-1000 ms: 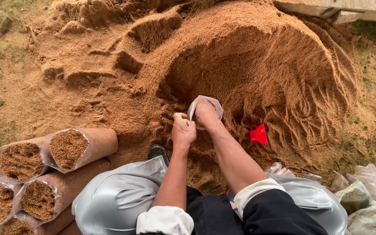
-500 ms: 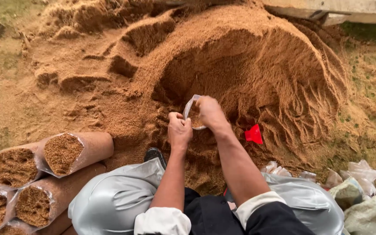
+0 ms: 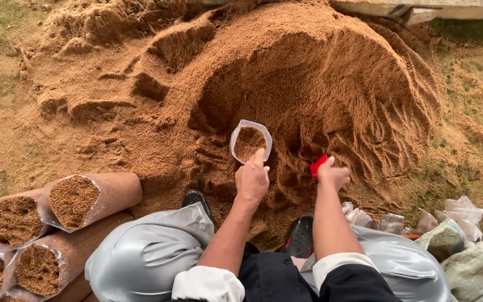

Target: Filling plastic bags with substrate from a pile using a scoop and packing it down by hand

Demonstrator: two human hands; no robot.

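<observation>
Two hands at the sawdust pile (image 3: pixel 320 72): left hand (image 3: pixel 252 180) grips the part-filled clear bag (image 3: pixel 250 141) by its rim, right hand (image 3: pixel 332 173) closed on a red scoop (image 3: pixel 317 165).

A clear plastic bag (image 3: pixel 250 141), part-filled with brown sawdust, stands open-mouthed beside a red scoop (image 3: pixel 317 166).

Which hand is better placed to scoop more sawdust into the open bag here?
Probably the right hand: it grips the red scoop down against the sawdust pile, beside the clear plastic bag. The left hand is taken up with holding that partly filled bag's mouth open.
</observation>
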